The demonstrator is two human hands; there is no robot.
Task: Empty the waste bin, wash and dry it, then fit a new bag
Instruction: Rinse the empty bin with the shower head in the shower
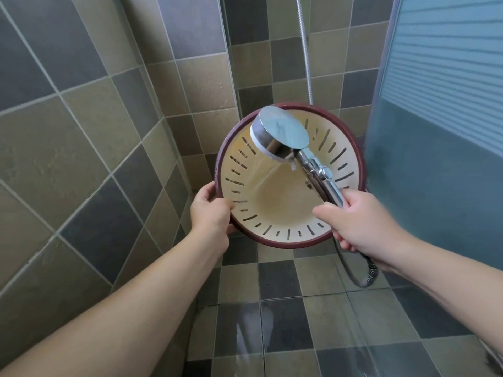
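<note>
The waste bin is held near the middle of the frame, tipped on its side so that its open mouth is turned toward the camera and slightly upward; its long axis runs away from the viewer, toward the tiled corner behind it. A dark red rim is seen around the mouth, and the cream inner wall is pierced by short slots set in a ring. The bottom of the bin is plain and looks wet.

The left hand is placed at the lower left edge of the rim, with the thumb curled over the rim into the mouth and the fingers hidden behind the outside wall, so the bin is gripped there. The left forearm is stretched up from the lower left of the frame.

A chrome shower head is held by its handle in the right hand, right of centre, the fingers being wrapped round the handle. The head is raised over the upper part of the mouth and its face is turned down into the bin; a spray of water is seen falling on the inner wall. A metal hose is looped below the right hand, and a second stretch is hung down the wall at the top.

The floor tiles at the bottom are wet. A frosted glass panel is seen at the right. No readable writing is visible.
</note>
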